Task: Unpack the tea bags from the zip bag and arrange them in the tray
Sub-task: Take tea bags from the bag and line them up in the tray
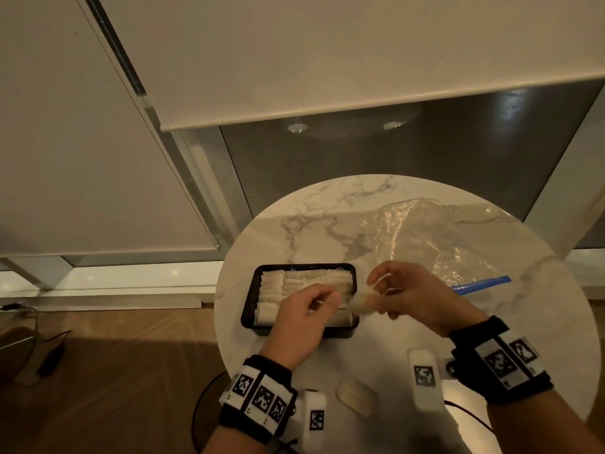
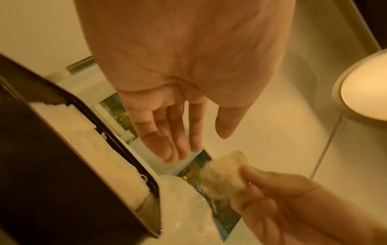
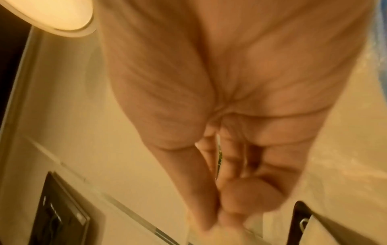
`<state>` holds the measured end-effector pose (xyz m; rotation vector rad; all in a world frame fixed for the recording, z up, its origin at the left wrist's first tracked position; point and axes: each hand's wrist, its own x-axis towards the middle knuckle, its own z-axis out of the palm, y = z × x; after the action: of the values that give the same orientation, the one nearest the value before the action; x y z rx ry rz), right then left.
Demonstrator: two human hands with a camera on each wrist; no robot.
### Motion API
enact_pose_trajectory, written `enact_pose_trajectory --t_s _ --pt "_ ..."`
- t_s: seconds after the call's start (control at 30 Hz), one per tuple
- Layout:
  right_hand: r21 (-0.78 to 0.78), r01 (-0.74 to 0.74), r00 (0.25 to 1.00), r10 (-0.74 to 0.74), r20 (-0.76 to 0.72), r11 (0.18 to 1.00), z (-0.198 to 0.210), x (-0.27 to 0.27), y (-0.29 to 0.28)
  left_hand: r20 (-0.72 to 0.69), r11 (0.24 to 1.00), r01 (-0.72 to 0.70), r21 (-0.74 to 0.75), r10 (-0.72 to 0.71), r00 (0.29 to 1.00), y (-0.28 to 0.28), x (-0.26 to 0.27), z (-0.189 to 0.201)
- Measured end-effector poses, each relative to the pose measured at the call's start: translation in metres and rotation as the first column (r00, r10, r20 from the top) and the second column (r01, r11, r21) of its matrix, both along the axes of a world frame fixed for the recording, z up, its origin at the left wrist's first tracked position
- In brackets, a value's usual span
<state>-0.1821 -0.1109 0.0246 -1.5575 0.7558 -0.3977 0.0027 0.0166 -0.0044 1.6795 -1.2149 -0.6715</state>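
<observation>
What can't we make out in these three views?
- Tray contents near the front: head view, left hand covers them; count unclear.
- Tea bag grip by right hand: right wrist view, blurred and cut off at the bottom edge.
- Zip bag contents: head view, glare on the plastic.

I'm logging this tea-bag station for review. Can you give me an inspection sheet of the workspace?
Surface: round marble table.
Job's things: black tray nearly full of tea bags; zip bag flat, behind the hands.
Clutter: pale packet near the front edge.
Grippers: right hand pinches one tea bag; left hand over the tray, fingers relaxed, holding nothing.
Cables: dark cable on the floor at left.
Surroundings: roller blinds, wood floor.
</observation>
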Motion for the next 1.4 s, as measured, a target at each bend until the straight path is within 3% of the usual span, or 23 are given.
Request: enact_pose_trajectory --t_s 0.13,0.33,0.43,0.53,0.6,0.73,1.0,1.2,1.4 --pt "0.196 0.102 0.943 -0.157 0.292 0.975 0.006 0.009 0.009 -0.341 0.999 0.047 0.018 -0.038 0.939 -0.003 -0.016 0.011" --pt "0.347 0.049 0.917 -0.179 0.355 0.937 0.007 0.016 0.017 -0.602 0.998 -0.057 0.01 0.052 0.797 -0.007 -0.018 0.01" --pt "0.407 -0.016 0.904 -0.161 0.396 0.913 0.007 0.017 0.018 -0.701 0.999 -0.021 -0.031 -0.007 0.713 -0.007 -0.019 0.01" --pt "0.405 -0.038 0.896 -0.148 0.418 0.914 0.007 0.019 0.019 -0.737 0.995 -0.036 -0.093 -0.045 0.675 -0.005 -0.018 0.01" --pt "0.389 -0.008 0.891 -0.17 0.421 0.921 0.007 0.019 0.018 -0.736 0.99 -0.079 -0.117 -0.033 0.676 -0.005 -0.015 0.009" --pt "0.337 0.075 0.909 -0.203 0.364 0.939 0.003 0.02 0.017 -0.651 0.982 -0.14 -0.129 0.022 0.759 -0.005 -0.009 0.007" --pt "0.125 0.172 0.96 -0.195 0.203 0.977 -0.003 0.021 0.015 -0.552 0.974 -0.17 -0.15 0.061 0.832 -0.001 -0.009 0.007" --pt "-0.047 0.079 0.987 -0.072 0.141 0.996 -0.006 0.024 0.018 -0.322 0.982 -0.118 -0.148 0.065 0.944 0.002 -0.006 0.011" --pt "-0.123 0.089 0.994 -0.081 0.069 0.988 -0.02 0.033 0.022 -0.223 0.966 -0.197 -0.169 0.157 0.962 0.005 -0.002 0.013"
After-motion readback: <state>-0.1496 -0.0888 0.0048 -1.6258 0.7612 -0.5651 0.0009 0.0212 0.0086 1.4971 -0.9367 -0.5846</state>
